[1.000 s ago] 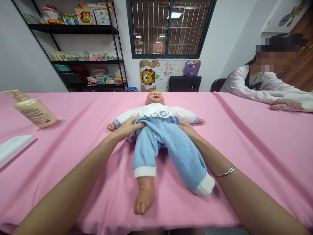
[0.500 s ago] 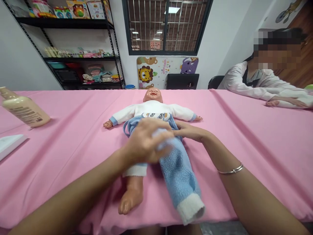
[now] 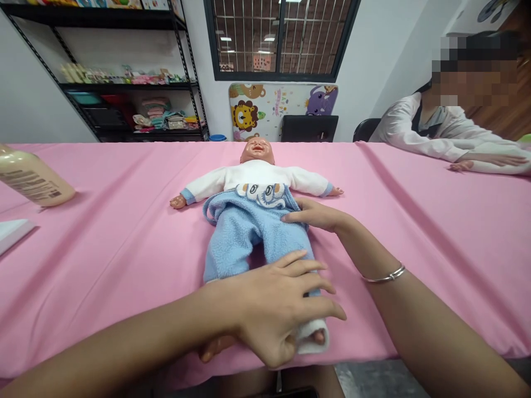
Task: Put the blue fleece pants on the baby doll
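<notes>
A baby doll (image 3: 257,151) lies on its back on the pink-covered table, in a white top and blue fleece trousers (image 3: 232,243) with an animal face at the waist. My left hand (image 3: 286,304) is over the lower part of the trouser leg on the right, palm down, fingers spread and slightly bent. Its thumb is beside the white cuff (image 3: 313,337), where some of the doll's toes show. Most of the other foot is hidden behind my left wrist. With fingers stretched out, my right hand (image 3: 317,214) rests against the trousers at the hip.
A lotion bottle (image 3: 35,179) and a white flat object (image 3: 14,235) stand at the table's left. Across the table at the right, a person rests their sleeved arms (image 3: 448,155) on the cloth. Shelves (image 3: 128,87) and a black chair back (image 3: 310,128) are behind.
My left hand has moved down from the doll's thighs to the lower trouser leg. The cuff sits further up, with toes now showing. My right hand stays at the hip.
</notes>
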`<action>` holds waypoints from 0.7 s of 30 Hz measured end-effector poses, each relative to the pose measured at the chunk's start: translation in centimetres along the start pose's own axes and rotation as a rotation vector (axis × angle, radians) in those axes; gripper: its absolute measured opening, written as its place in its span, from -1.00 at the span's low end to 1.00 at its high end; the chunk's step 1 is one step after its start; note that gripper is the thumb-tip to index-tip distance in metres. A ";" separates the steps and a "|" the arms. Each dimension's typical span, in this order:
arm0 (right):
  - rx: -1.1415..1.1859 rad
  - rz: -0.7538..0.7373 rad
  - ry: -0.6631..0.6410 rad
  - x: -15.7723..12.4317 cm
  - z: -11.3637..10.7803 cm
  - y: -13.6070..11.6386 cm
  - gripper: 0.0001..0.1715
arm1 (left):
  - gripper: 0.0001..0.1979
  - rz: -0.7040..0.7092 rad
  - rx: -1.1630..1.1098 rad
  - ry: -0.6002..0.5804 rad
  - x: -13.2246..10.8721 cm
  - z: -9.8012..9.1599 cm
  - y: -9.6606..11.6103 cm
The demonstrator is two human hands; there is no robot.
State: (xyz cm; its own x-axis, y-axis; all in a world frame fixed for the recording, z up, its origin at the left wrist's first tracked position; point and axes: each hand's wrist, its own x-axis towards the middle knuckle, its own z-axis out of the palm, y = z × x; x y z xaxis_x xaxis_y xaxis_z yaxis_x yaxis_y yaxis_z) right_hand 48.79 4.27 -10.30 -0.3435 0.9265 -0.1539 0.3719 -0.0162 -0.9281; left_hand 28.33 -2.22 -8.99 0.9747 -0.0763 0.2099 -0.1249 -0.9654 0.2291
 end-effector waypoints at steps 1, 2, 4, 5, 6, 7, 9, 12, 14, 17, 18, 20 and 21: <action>0.007 0.012 0.004 0.0 0.0 0.1 -0.26 | -0.45 -0.015 -0.018 -0.031 -0.1 -0.3 0.1; 0.012 0.023 0.006 0.0 -0.1 0.1 -0.27 | -0.40 -0.028 -0.026 -0.056 -0.1 -0.5 0.1; 0.017 0.028 0.009 0.0 -0.1 0.1 -0.30 | -0.33 -0.051 -0.012 -0.091 -0.3 -0.9 0.3; 0.023 0.020 0.010 0.0 0.0 0.1 -0.32 | -0.31 -0.060 0.003 -0.106 -0.3 -1.0 0.3; 0.034 0.012 0.012 0.0 0.0 0.1 -0.35 | -0.29 -0.066 0.024 -0.121 -0.4 -1.1 0.3; 0.045 0.005 0.017 0.0 0.0 0.2 -0.37 | -0.29 -0.070 0.052 -0.133 -0.4 -1.1 0.2; 0.081 -0.011 0.035 0.1 0.0 0.4 -0.40 | -0.39 -0.067 0.133 -0.122 -0.5 -1.1 -0.1; 0.158 -0.020 0.090 0.1 0.0 0.7 -0.47 | -0.62 -0.012 0.322 0.005 -0.4 -0.9 -0.6; 0.180 -0.003 0.141 0.1 0.1 0.6 -0.48 | -0.64 0.058 0.439 0.099 -0.3 -0.6 -0.9; 0.152 0.007 0.189 -0.2 0.4 0.1 -0.39 | -0.63 0.150 0.508 0.226 -0.3 -0.4 -1.4; 0.128 0.003 0.189 -0.2 0.6 -0.1 -0.37 | -0.64 0.165 0.506 0.270 -0.3 -0.4 -1.6; 0.045 -0.005 0.179 -0.2 1.0 -0.3 -0.44 | -0.69 0.150 0.484 0.349 -0.4 -0.6 -2.0; 0.011 -0.017 0.188 -0.2 1.2 -0.4 -0.51 | -0.72 0.121 0.469 0.379 -0.4 -0.6 -2.3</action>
State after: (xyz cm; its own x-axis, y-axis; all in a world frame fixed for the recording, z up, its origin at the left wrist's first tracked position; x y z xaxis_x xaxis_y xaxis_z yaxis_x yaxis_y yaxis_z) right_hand 47.68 3.68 -10.30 -0.1819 0.9806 -0.0729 0.3574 -0.0031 -0.9339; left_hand 28.12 0.15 -8.97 0.8144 -0.1812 0.5512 -0.0520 -0.9689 -0.2417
